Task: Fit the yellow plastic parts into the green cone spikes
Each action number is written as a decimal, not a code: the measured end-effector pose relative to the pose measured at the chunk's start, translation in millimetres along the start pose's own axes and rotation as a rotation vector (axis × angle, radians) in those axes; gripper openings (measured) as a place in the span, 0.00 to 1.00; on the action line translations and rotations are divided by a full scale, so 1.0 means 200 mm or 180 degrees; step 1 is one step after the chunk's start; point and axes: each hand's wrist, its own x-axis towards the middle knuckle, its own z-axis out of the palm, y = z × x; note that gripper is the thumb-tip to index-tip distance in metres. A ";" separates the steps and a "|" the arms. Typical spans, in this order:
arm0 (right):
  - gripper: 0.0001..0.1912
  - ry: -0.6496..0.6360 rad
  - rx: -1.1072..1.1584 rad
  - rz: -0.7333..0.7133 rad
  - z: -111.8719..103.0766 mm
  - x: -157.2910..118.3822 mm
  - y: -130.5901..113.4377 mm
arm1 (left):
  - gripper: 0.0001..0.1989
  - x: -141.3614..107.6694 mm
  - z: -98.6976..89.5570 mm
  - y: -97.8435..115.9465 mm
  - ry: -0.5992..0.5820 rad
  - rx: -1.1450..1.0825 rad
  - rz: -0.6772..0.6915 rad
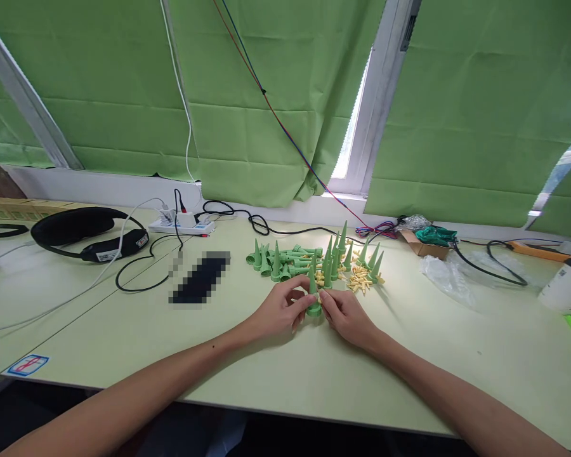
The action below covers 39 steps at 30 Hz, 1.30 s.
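My left hand (285, 306) is closed around a green plastic spike (313, 279), a pointed cone with a wider collar at its base, held upright just over the table. Against the side of that spike, my right hand (349, 316) pinches with thumb and forefinger; a bit of a small yellow plastic piece (319, 297) shows at the fingertips, mostly hidden. Right behind the hands stand several upright green spikes (334, 261). To their left lies a heap of green spikes (295, 257) on their sides. Small yellow pieces (360, 279) are piled at the right.
Black headphones (90, 235) and a white power strip (183, 223) sit at the left, with cables trailing over the table (247, 368). A pixelated dark object (200, 278) lies left of the heap. Farther right are a small cardboard box (426, 245), clear plastic wrap (445, 279) and a white container (567, 285).
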 end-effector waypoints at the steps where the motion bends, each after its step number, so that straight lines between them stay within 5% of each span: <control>1: 0.24 0.0005 -0.0060 -0.0050 0.00 0.00 0.00 | 0.14 0.00 0.00 0.00 -0.0027 -0.0076 -0.0010; 12: 0.20 -0.0037 -0.0656 -0.0549 -0.01 -0.02 0.02 | 0.17 0.02 -0.02 -0.03 -0.0103 -0.0530 -0.0038; 39: 0.16 0.0003 -0.1334 -0.1210 0.04 -0.02 0.01 | 0.21 0.03 -0.01 -0.08 -0.0266 -0.0249 -0.0292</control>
